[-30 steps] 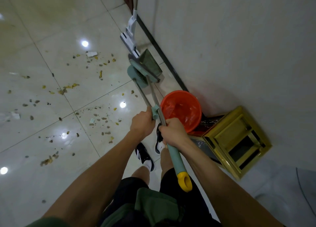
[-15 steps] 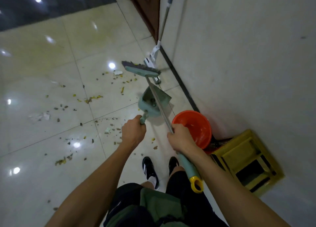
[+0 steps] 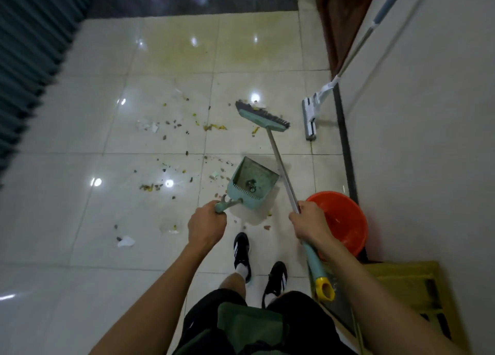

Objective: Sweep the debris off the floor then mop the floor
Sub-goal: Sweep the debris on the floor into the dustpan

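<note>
Right hand [image 3: 310,225] grips the broom [image 3: 270,129] mid-shaft; left hand [image 3: 206,227] grips the dustpan [image 3: 253,183] handle. Both probably light, rigid plastic.

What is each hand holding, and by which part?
The left hand grips the dustpan by its handle; the right hand grips the broom partway along its pole.

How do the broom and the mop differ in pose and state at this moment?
The broom is gripped by the right hand on its handle; the mop is held by nobody and leans on the wall. The broom head is teal with dark bristles and lies among the debris; the mop head is white, flat and near the baseboard. Both have long, thin handles.
</note>
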`<control>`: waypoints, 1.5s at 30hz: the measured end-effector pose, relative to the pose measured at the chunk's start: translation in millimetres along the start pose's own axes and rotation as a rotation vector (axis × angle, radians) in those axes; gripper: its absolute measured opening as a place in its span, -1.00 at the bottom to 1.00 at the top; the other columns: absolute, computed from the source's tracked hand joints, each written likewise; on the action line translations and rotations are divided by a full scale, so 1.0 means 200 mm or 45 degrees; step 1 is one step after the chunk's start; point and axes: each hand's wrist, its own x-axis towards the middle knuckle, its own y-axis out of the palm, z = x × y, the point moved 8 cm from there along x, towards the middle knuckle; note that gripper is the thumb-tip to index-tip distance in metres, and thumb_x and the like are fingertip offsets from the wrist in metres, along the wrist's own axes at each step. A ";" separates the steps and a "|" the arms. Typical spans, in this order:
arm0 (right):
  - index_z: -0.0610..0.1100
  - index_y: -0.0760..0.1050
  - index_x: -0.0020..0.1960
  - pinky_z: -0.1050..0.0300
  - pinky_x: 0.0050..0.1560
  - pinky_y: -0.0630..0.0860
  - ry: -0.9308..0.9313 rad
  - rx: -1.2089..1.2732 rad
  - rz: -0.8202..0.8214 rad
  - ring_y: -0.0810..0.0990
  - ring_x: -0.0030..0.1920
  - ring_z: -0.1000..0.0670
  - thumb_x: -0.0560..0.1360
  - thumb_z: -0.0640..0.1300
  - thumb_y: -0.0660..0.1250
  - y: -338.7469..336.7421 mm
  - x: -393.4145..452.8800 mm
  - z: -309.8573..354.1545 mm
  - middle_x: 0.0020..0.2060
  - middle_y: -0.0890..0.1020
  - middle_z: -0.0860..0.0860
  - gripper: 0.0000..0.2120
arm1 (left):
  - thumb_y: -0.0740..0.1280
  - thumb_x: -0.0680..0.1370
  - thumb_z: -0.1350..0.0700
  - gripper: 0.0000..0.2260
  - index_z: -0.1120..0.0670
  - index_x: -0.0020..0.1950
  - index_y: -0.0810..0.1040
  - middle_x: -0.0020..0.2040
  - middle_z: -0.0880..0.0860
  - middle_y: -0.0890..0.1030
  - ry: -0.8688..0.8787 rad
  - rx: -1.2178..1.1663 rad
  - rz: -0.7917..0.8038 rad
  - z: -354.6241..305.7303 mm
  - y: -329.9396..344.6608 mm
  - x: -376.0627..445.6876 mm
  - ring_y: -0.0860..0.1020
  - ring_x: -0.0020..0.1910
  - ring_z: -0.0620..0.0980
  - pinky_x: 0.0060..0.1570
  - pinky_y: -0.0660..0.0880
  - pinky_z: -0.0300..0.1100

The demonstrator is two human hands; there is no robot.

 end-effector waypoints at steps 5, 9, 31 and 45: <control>-0.19 0.53 -0.09 0.15 -0.59 0.50 -0.041 -0.062 0.163 0.60 -0.46 -0.13 0.47 -0.25 0.25 0.24 -0.03 0.14 -0.27 0.61 -0.17 -0.91 | 0.19 0.50 0.13 -0.79 -0.01 -0.07 0.63 -0.30 0.01 0.61 -0.190 -0.028 -0.100 0.28 -0.12 -0.18 0.57 -0.33 0.04 -0.27 0.58 -0.10; -0.20 0.54 -0.04 0.01 -0.46 0.63 -0.135 -0.144 0.271 0.64 -0.36 -0.15 0.47 -0.26 0.25 0.48 -0.11 0.28 -0.22 0.62 -0.16 -0.88 | 0.18 0.47 0.13 -0.79 -0.02 -0.10 0.60 -0.27 0.01 0.61 -0.375 -0.100 -0.171 0.56 -0.23 -0.37 0.58 -0.28 0.08 -0.19 0.61 -0.03; -0.27 0.54 -0.01 0.15 -0.48 0.50 -0.269 -0.457 0.802 0.50 -0.45 -0.07 0.51 -0.29 0.26 2.31 -1.03 0.76 -0.31 0.57 -0.16 -0.89 | 0.22 0.47 0.15 -0.78 -0.04 -0.01 0.61 -0.27 0.04 0.60 -1.112 -0.435 -0.417 2.47 -0.58 -1.58 0.56 -0.29 0.09 -0.30 0.45 -0.14; -0.29 0.49 -0.07 0.19 -0.53 0.45 -0.175 -0.586 1.002 0.46 -0.55 -0.02 0.55 -0.28 0.27 3.01 -1.12 0.92 -0.37 0.54 -0.17 -0.92 | 0.18 0.56 0.15 -0.78 0.00 0.09 0.59 -0.22 0.07 0.59 -1.249 -0.280 -0.307 2.90 -0.66 -1.65 0.56 -0.25 0.13 -0.24 0.52 -0.08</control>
